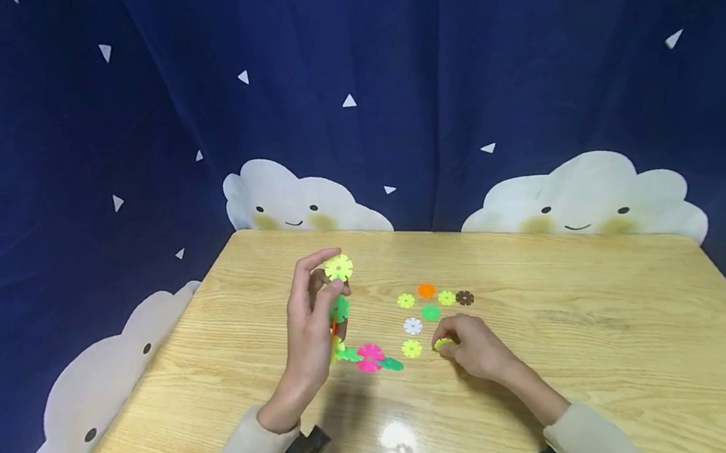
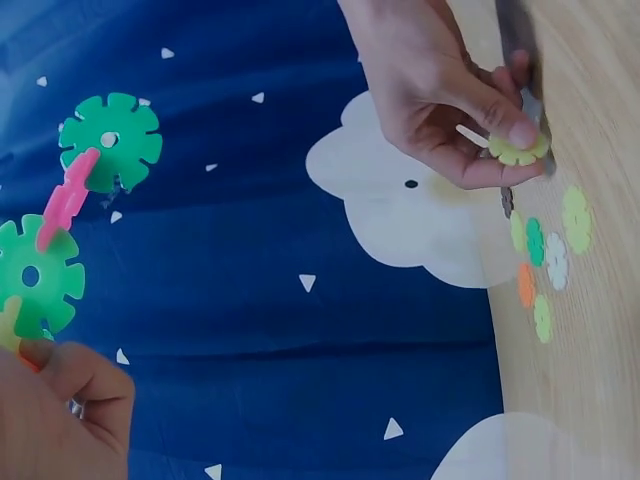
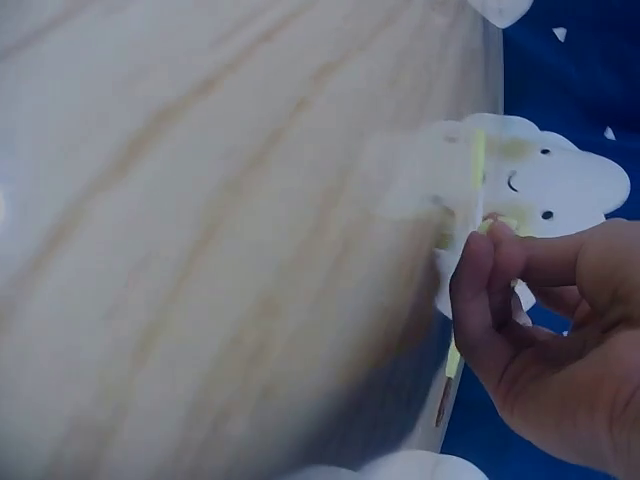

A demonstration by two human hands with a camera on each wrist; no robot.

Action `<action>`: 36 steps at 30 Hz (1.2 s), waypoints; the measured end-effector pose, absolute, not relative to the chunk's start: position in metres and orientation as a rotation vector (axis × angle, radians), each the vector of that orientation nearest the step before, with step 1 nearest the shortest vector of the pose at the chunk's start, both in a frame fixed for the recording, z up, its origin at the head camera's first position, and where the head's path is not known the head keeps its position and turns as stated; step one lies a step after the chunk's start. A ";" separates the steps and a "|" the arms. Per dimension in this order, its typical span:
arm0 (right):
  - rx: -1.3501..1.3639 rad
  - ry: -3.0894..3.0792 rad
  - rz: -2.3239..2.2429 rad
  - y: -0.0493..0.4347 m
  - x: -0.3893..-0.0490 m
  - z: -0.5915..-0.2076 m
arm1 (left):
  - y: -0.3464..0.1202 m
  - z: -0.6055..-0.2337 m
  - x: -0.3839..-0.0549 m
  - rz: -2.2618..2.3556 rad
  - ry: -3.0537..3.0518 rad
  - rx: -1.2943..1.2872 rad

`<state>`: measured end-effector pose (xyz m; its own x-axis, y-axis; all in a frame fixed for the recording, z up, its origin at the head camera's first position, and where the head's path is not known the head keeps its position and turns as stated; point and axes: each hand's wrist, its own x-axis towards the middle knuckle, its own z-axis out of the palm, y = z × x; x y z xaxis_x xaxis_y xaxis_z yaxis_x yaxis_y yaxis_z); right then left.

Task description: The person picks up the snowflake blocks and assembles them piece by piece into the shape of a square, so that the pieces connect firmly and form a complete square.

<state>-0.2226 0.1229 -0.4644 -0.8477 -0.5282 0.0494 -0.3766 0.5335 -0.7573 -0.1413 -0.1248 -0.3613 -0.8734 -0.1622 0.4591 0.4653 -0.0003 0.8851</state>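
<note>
- Left grip (image 1: 312,321) holds a raised chain (image 1: 370,357) of slotted, flower-shaped discs;
- right grip (image 1: 475,347) pinches a yellow, notch-edged disc (image 2: 515,154);
- nearby, flat loose discs (image 1: 431,312) lie on the glossy, wood-grained counter (image 1: 597,355).

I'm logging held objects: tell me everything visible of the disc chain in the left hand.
The disc chain is plastic-looking, flower-shaped pieces with notched rims and central holes, slotted together. Yellow, green, orange and pink show. The left hand grips it and hides some; its upper run is roughly upright, its lower end stretching rightward in the head view. Whether that end touches the table is unclear.
</note>
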 end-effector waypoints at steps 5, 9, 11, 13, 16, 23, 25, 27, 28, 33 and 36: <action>-0.683 2.477 -1.384 0.130 -0.224 -0.451 | -0.121 -0.361 -0.141 -1.970 -1.826 -0.350; -0.614 2.426 -1.535 0.130 -0.221 -0.430 | -0.118 -0.360 -0.142 -2.008 -1.793 -0.366; -0.603 2.417 -1.610 0.129 -0.219 -0.418 | -0.116 -0.359 -0.142 -2.024 -1.778 -0.373; -0.592 2.407 -1.704 0.128 -0.217 -0.407 | -0.114 -0.359 -0.142 -2.035 -1.771 -0.386; -0.587 2.380 -1.858 0.126 -0.213 -0.393 | -0.109 -0.357 -0.142 -2.048 -1.767 -0.405; -0.651 2.333 -2.106 0.117 -0.197 -0.370 | -0.097 -0.353 -0.140 -2.072 -1.768 -0.430; -0.691 2.321 -2.163 0.114 -0.192 -0.364 | -0.094 -0.352 -0.139 -2.075 -1.774 -0.439; -0.728 2.315 -2.208 0.111 -0.188 -0.359 | -0.091 -0.352 -0.139 -2.080 -1.779 -0.443; -0.747 2.316 -2.226 0.109 -0.186 -0.357 | -0.089 -0.352 -0.139 -2.085 -1.779 -0.443; -0.868 2.394 -2.281 0.103 -0.180 -0.349 | -0.084 -0.352 -0.137 -2.098 -1.792 -0.433; -0.945 2.427 -2.321 0.099 -0.176 -0.345 | -0.082 -0.353 -0.136 -2.091 -1.809 -0.447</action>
